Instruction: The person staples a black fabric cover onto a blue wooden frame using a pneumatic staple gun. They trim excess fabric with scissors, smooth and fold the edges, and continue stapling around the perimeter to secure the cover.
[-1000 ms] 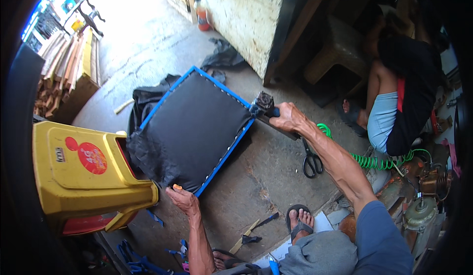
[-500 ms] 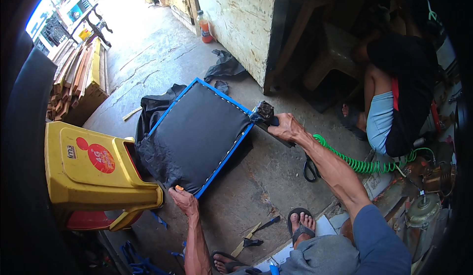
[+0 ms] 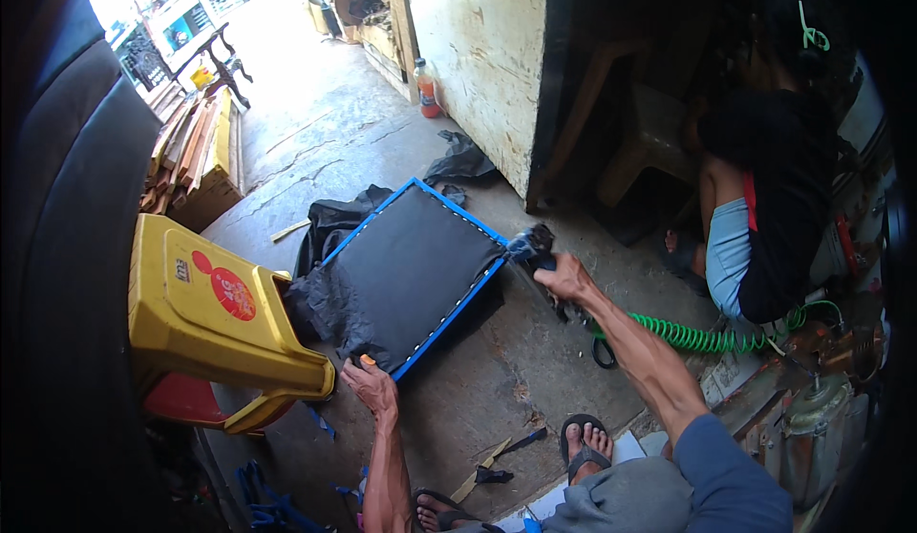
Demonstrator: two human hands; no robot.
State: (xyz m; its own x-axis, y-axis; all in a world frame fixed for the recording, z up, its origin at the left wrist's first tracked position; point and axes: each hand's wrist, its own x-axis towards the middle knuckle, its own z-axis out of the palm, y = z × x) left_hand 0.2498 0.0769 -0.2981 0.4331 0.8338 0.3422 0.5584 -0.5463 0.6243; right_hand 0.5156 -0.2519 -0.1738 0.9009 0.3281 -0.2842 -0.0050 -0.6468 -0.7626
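Note:
A rectangular panel covered in black fabric (image 3: 411,266) lies on the floor, blue along its borders. Pale staples run in a line near its edges. My right hand (image 3: 565,278) is wrapped round a dark air staple gun (image 3: 532,244), whose head is at the panel's right corner; its lower part is blurred. At the near corner, my left hand (image 3: 373,390) has its fingers closed on the loose, wrinkled fabric. A small orange piece (image 3: 368,360) shows at those fingertips; I cannot make out what it is.
A yellow plastic stool (image 3: 201,285) stands close at the left, stacked wood strips (image 3: 191,151) beyond it. A green coiled hose (image 3: 697,334) stretches rightward. Another person (image 3: 764,189) crouches at the right. A pale board (image 3: 478,65) and an orange-filled bottle (image 3: 426,89) stand beyond the panel.
The whole view has shifted, so things appear farther right and lower. The staple gun has tilted a little and its lower part is blurred, still at the same corner. My left hand keeps its place.

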